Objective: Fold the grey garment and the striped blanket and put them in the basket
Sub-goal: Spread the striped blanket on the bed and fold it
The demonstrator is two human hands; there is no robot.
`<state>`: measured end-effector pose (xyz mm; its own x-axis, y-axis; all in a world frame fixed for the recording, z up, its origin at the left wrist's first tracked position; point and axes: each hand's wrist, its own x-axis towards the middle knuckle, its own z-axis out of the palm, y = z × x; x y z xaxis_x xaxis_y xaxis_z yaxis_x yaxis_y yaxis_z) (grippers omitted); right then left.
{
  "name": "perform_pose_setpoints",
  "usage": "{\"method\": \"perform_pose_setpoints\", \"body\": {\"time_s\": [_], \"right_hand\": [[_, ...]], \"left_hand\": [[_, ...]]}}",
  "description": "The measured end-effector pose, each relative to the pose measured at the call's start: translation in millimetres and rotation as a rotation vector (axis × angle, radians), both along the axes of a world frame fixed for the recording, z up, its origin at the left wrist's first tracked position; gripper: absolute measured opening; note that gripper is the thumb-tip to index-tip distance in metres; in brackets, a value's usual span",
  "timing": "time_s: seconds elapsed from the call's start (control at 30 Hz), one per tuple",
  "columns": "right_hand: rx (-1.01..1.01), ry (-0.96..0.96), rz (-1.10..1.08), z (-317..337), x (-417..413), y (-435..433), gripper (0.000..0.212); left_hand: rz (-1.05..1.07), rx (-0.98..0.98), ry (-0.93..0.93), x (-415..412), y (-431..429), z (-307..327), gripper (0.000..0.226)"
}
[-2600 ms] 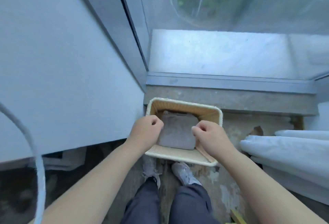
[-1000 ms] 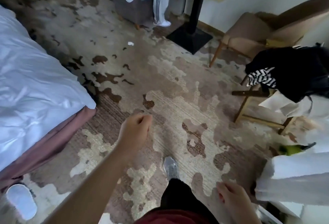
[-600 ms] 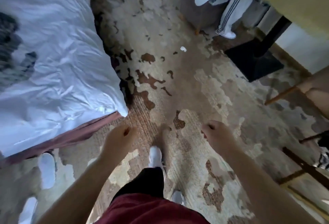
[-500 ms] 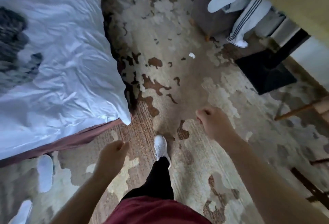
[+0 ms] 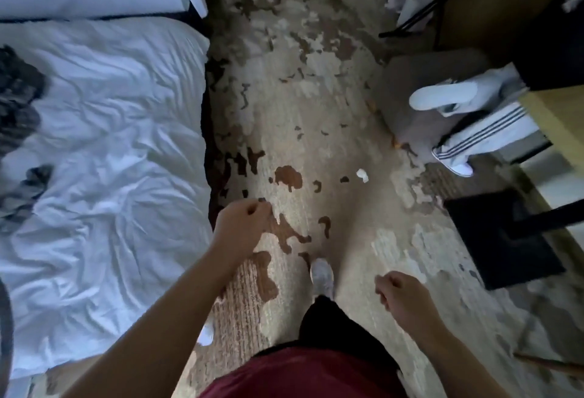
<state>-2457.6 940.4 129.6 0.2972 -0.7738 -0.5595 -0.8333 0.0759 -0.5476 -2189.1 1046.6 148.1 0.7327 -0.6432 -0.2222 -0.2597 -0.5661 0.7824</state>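
Observation:
A dark, crumpled blanket [image 5: 17, 103] lies on the white bed [image 5: 120, 151] at the far left, partly cut off by the frame edge; its stripes are too blurred to make out. My left hand [image 5: 243, 224] hangs over the carpet just off the bed's corner, fingers loosely curled and holding nothing. My right hand [image 5: 401, 299] hangs lower right, also loosely curled and holding nothing. Neither hand touches the blanket. The basket and the grey garment are out of view.
Patterned carpet [image 5: 316, 113] runs ahead between the bed and a grey ottoman [image 5: 410, 107] carrying a white slipper [image 5: 442, 99] and white striped trousers [image 5: 483, 135]. A black table base [image 5: 502, 239] stands at right. A paper scrap [image 5: 362, 175] lies on the floor.
I left the basket by the window with the grey garment in it, turned, and walked alongside the bed. My arms swung: the left hand is now forward, the right one back.

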Motion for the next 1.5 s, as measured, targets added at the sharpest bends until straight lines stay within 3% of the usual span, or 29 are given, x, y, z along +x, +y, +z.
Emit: {"method": "perform_pose_setpoints", "body": {"time_s": [0.17,0.43,0.6,0.73,0.9,1.1,1.23,1.4,1.5], "right_hand": [[0.061,-0.008,0.069,-35.0,97.2,-109.0,0.033],[0.05,-0.054,0.676,-11.7,374.2,-223.4,0.03],[0.043,-0.147,0.971,-5.4,561.4,-191.1,0.029],[0.075,-0.221,1.182,-8.6,686.6,-127.5,0.033],[0.104,-0.151,1.34,-24.5,776.9,-68.8,0.031],[0.152,0.093,1.526,-49.2,827.4,-54.0,0.033],[0.177,0.232,1.592,-73.6,880.7,-61.8,0.026],[0.147,0.313,1.753,-102.5,980.6,-33.2,0.019],[0.082,0.276,1.833,-129.8,1039.4,2.9,0.023]], "left_hand": [[0.17,-0.024,-0.005,104.4,-96.0,4.3,0.044],[0.73,0.159,0.107,216.8,-74.0,-10.6,0.04],[1.091,0.239,0.221,230.2,-5.8,-33.4,0.038],[1.365,0.181,0.409,230.2,34.1,-77.9,0.043],[1.484,0.155,0.591,290.5,48.9,-106.3,0.037],[1.606,-0.136,0.492,427.3,46.0,-80.6,0.039],[1.664,-0.134,0.431,497.0,52.9,-74.4,0.038],[1.949,-0.286,0.663,542.7,86.8,-118.2,0.017],[2.215,-0.594,0.897,558.3,118.8,-163.5,0.025]]}}
